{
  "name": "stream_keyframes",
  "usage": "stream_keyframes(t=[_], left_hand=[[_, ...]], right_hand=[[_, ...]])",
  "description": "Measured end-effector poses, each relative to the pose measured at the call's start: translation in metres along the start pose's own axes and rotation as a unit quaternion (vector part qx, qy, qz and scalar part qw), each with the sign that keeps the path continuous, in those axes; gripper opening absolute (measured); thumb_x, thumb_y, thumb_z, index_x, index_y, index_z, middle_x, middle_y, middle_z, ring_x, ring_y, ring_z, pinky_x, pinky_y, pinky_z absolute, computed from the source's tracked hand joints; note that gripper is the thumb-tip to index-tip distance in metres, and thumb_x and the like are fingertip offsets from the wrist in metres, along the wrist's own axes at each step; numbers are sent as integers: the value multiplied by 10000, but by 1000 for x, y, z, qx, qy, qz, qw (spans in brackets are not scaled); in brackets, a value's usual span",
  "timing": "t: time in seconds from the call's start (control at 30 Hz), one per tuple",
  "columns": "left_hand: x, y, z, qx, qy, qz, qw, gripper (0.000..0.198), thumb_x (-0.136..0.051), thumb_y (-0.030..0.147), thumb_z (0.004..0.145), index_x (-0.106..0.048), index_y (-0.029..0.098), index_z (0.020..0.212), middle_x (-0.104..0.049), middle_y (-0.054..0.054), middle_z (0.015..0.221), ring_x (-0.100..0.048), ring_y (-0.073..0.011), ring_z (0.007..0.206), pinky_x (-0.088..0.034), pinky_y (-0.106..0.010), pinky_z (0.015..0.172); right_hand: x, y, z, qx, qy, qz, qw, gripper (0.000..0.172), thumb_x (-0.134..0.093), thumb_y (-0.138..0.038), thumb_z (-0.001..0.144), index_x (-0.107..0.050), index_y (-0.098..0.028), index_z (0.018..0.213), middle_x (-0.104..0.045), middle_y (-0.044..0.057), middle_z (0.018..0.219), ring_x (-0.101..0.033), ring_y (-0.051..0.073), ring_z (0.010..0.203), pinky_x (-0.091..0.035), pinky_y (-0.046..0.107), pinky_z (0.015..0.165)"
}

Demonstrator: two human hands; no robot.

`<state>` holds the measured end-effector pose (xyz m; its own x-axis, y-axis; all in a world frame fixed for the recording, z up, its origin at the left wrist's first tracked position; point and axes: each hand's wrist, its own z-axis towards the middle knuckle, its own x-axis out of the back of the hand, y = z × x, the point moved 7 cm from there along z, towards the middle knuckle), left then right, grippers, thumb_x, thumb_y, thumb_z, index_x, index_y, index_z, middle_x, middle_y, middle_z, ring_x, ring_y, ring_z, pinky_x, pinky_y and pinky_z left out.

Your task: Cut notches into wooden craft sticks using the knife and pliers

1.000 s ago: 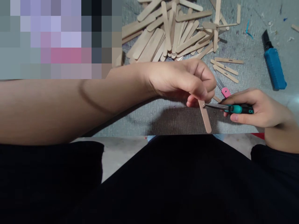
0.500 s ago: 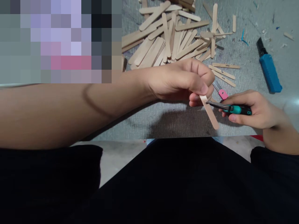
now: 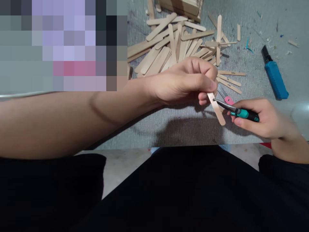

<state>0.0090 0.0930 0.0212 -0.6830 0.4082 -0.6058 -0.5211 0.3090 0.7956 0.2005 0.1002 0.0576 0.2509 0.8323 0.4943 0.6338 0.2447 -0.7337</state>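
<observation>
My left hand (image 3: 190, 80) pinches the upper end of a wooden craft stick (image 3: 219, 115) between thumb and fingers. The stick slants down to the right, above the table. In my right hand (image 3: 263, 116) is a pair of pliers (image 3: 242, 113) with black and teal handles. The narrow metal jaws reach left and touch the stick near a small dark notch, just below my left thumb. Whether the jaw tips grip the wood, I cannot tell. A pink-handled blade (image 3: 229, 100) lies behind the pliers, partly covered by my hands.
A loose pile of craft sticks (image 3: 173, 38) spreads behind my left hand, with a wooden box-like piece (image 3: 183, 8) at the back. Several notched sticks (image 3: 231, 74) lie beyond the pink blade. A blue box cutter (image 3: 276, 79) rests at right, blade exposed. Small scraps dot the table (image 3: 169, 119).
The pliers' jaws now point more up and left along the stick. The camera view has tilted slightly, so the table things sit lower. Both hands keep their holds.
</observation>
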Motion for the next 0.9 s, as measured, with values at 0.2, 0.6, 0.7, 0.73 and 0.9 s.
stream_keyframes(t=[0.2,0.6,0.7,0.73,0.9], left_hand=[[1,-3,-1,24,2,-11,1000,602,-1063,433,808,-576,223,523,-483,22,459,-472,-113,462,-424,-313,510],[2,-7,-1,40,-4,-12,999,602,-1018,463,826,-553,239,515,-490,5,474,-469,-131,468,-425,-322,493],[7,-5,-1,24,8,8,1000,523,-1017,498,842,-634,233,603,-590,-10,562,-548,-149,530,-495,-320,540],[9,-4,-1,23,21,13,999,507,-1039,507,824,-659,227,639,-634,-18,598,-584,-153,550,-518,-319,559],[15,1,-3,36,49,57,997,536,-1099,590,776,-726,209,726,-705,-16,629,-611,-125,508,-442,-255,470]], right_hand=[[4,-5,1,15,40,-22,999,228,-776,-473,1023,-843,-285,1133,-876,52,1001,-797,267,837,-651,432,748],[8,-10,0,60,85,-89,991,165,-793,-451,1020,-838,-311,1095,-887,89,1054,-833,342,910,-689,548,853],[9,-11,-1,64,98,-105,987,150,-781,-426,1025,-836,-316,1112,-889,88,1074,-836,338,906,-696,546,853],[9,-11,-2,64,104,-110,986,148,-777,-421,1026,-834,-318,1116,-892,86,1085,-835,335,902,-700,545,853],[9,-12,-4,67,121,-139,981,148,-757,-411,1038,-820,-313,1129,-896,89,1122,-837,336,922,-707,550,873]])
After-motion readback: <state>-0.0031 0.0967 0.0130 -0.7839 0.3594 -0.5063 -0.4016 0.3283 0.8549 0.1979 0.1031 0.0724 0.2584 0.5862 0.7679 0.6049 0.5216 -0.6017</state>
